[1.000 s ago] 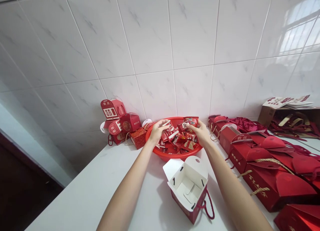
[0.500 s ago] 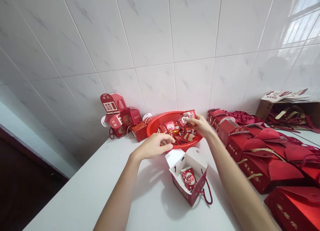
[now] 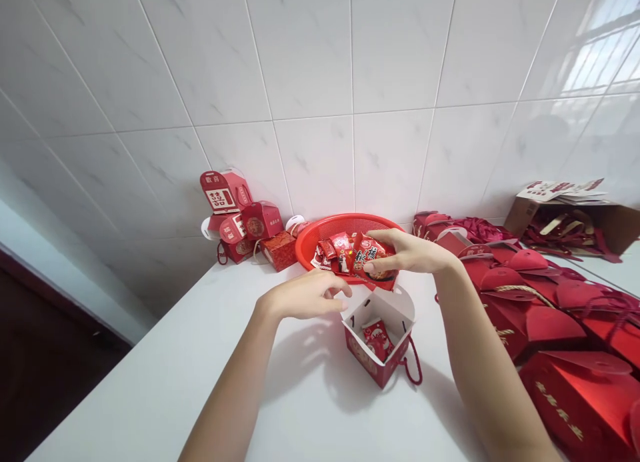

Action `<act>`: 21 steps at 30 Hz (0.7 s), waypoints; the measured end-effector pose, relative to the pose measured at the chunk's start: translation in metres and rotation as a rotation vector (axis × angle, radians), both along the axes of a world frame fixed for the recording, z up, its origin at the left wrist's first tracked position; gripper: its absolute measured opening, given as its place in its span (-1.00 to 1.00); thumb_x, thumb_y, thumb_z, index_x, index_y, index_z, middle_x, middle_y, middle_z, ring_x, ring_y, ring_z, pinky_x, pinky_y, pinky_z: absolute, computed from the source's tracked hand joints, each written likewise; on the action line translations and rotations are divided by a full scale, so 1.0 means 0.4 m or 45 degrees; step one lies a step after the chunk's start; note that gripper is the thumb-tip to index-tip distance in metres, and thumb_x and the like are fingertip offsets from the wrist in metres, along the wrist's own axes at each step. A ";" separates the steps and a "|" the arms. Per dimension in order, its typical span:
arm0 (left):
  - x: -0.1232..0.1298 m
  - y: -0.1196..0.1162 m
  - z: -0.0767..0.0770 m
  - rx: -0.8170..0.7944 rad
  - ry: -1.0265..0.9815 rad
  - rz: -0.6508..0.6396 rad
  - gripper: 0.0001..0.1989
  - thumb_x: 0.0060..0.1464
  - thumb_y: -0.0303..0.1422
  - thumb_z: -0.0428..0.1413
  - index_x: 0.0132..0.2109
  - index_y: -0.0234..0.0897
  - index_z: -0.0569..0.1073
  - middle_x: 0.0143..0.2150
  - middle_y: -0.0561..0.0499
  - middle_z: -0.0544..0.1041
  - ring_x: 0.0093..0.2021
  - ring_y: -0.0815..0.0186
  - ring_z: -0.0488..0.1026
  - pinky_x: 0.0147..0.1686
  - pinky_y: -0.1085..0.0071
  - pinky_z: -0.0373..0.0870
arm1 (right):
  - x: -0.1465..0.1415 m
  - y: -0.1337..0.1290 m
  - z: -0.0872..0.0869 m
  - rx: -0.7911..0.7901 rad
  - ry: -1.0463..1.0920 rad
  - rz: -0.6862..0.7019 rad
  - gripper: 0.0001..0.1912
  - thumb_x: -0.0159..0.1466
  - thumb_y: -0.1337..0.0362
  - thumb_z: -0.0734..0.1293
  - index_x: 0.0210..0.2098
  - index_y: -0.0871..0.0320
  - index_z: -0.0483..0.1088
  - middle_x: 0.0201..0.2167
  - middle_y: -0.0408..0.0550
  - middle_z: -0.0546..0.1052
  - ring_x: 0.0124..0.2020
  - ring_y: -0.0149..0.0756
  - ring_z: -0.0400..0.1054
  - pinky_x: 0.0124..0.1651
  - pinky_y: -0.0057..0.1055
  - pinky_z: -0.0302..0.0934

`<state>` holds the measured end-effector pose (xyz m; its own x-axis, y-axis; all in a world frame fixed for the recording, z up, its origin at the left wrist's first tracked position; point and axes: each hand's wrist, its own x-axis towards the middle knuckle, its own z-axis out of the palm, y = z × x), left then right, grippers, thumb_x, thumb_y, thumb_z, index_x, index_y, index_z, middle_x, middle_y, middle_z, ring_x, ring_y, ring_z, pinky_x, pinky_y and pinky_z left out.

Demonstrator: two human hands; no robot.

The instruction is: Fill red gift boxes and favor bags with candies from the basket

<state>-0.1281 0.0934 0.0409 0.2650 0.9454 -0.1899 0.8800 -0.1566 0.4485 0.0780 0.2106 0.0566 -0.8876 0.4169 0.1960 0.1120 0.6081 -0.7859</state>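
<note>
My right hand point(image 3: 410, 252) grips a red snack packet point(image 3: 367, 254) with dark lettering, thumb in front and fingers behind, over the front of the red plastic basket point(image 3: 350, 219). More red wrapped sweets point(image 3: 327, 249) lie in the basket, partly hidden by the packet. Just left of the open gift box point(image 3: 367, 357), my left hand point(image 3: 305, 294) hovers with loosely bent fingers apart and nothing in them. That box is red outside and white inside, with its flaps up and a dark red cord handle at its right. Inside it rests one red packet point(image 3: 377, 339).
Several closed red gift boxes point(image 3: 575, 395) crowd the table's right side. A few small decorated boxes point(image 3: 263, 220) are stacked at the back left. A cardboard box point(image 3: 613, 225) of ribbons stands far right, against the tiled wall point(image 3: 310, 62).
My right hand has brought a packet from the basket's back right toward its front, turning it lettering outward. My left hand has shifted slightly toward the open box.
</note>
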 end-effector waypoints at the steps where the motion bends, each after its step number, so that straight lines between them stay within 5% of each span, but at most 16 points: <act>1: 0.002 -0.001 -0.001 -0.015 0.002 0.003 -0.64 0.12 -0.24 0.07 0.02 -0.24 0.55 -0.08 -0.06 0.61 -0.14 0.19 0.53 -0.21 0.42 0.36 | 0.003 -0.008 0.004 0.053 -0.018 -0.015 -0.72 0.18 0.05 0.41 -0.34 0.14 0.39 -0.48 -0.21 0.34 -0.44 -0.39 0.19 -0.42 -0.47 0.12; 8: 0.006 -0.003 -0.010 -0.111 0.076 0.000 -0.64 -0.08 -0.20 0.22 -0.11 -0.22 0.57 -0.15 -0.04 0.59 -0.16 0.15 0.52 -0.32 0.45 0.33 | 0.022 -0.036 0.010 0.250 -0.323 0.172 -0.74 0.13 0.11 0.45 -0.32 0.14 0.42 -0.41 -0.19 0.41 -0.41 -0.39 0.24 -0.40 -0.49 0.11; 14: 0.017 -0.012 0.004 -0.142 0.163 0.067 -0.53 -0.12 -0.19 0.24 -0.02 -0.24 0.55 -0.08 -0.07 0.57 -0.11 0.14 0.52 -0.35 0.46 0.31 | 0.016 -0.039 -0.008 0.256 -0.534 -0.169 -0.71 0.07 0.24 0.46 -0.19 0.11 0.48 -0.34 -0.07 0.56 -0.37 -0.25 0.41 -0.42 -0.44 0.18; 21: 0.017 -0.022 -0.001 -0.114 0.158 0.097 -0.55 -0.17 -0.19 0.25 -0.08 -0.24 0.55 -0.16 -0.05 0.55 -0.16 0.14 0.50 -0.41 0.47 0.30 | 0.034 -0.053 0.003 0.318 -0.525 -0.191 -0.63 0.08 0.21 0.46 -0.10 0.11 0.48 -0.29 -0.03 0.58 -0.31 -0.18 0.45 -0.36 -0.40 0.25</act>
